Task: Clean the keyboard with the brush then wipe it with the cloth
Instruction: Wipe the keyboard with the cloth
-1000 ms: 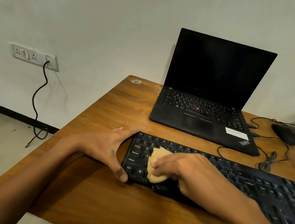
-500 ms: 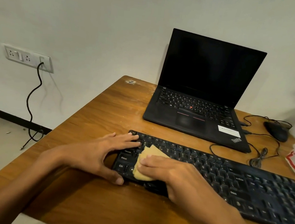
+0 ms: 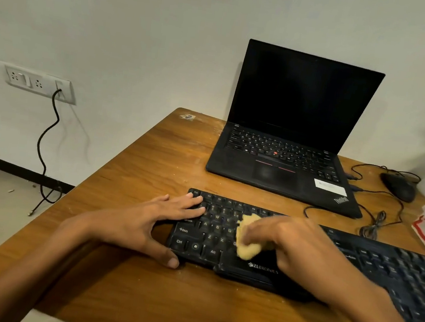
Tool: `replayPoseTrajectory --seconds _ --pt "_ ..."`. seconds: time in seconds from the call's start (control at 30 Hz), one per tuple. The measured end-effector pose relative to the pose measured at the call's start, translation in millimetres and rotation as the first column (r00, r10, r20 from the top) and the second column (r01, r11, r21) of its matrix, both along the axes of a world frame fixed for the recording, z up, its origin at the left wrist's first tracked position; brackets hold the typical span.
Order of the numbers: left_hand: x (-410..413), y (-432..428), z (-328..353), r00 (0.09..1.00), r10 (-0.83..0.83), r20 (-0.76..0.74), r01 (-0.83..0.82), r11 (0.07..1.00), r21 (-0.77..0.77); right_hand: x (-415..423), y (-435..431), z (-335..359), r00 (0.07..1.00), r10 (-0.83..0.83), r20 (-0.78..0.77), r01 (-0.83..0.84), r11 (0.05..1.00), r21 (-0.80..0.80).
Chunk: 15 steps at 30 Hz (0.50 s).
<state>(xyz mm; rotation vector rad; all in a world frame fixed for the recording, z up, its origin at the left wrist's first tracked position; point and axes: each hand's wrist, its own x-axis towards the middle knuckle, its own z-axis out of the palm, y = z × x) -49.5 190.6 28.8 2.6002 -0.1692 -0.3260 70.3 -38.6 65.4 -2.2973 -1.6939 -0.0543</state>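
The right hand (image 3: pixel 284 243) presses a bunched yellow cloth (image 3: pixel 248 241) onto the keyboard (image 3: pixel 380 264) lying along the desk's (image 3: pixel 109 295) near edge; the left hand (image 3: pixel 145 222), fingers spread, braces its end. The soft cloth likely handles best wadded under fingertips.

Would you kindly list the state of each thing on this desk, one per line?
Black external keyboard: flat on the wooden desk, being wiped.
Yellow cloth: bunched, pressed on the keys.
Right hand: shut on the cloth.
Left hand: open, bracing the keyboard's left end.
Black laptop: lid open, screen dark.
Black mouse: idle, wired.
Wall socket: cable plugged in.
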Motion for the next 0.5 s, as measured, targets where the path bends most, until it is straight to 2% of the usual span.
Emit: replayPoseTrajectory --seconds 0.1,0.2,0.27,0.33,0.4,0.5 --pt "0.1 0.6 -1.2 1.000 -0.001 0.009 0.001 1.000 -0.002 -14.6 15.6 -2.3 0.997 0.057 0.044 -0.061 0.993 0.103" --pt "-0.1 3.3 -5.0 0.999 -0.005 0.034 0.005 1.000 -0.006 -28.4 18.5 -15.9 0.987 0.158 -0.010 -0.158 0.987 0.006" --pt "0.0 7.1 -7.0 0.999 0.005 0.035 -0.004 1.000 -0.020 -15.9 6.4 -8.4 0.995 0.074 -0.068 -0.077 0.996 -0.044" --pt "-0.4 7.5 -6.2 1.000 0.009 0.027 -0.008 0.999 -0.037 -7.3 0.0 0.7 0.999 0.022 -0.030 -0.025 0.997 -0.074" --pt "-0.9 6.0 -3.6 1.000 0.008 0.027 -0.007 0.999 -0.036 -13.0 8.1 1.0 0.998 0.052 0.048 -0.051 0.999 -0.011" --pt "-0.8 4.3 -1.5 1.000 0.014 0.016 -0.013 1.000 -0.022 -27.7 16.5 -13.8 0.991 0.134 -0.002 -0.134 0.990 -0.041"
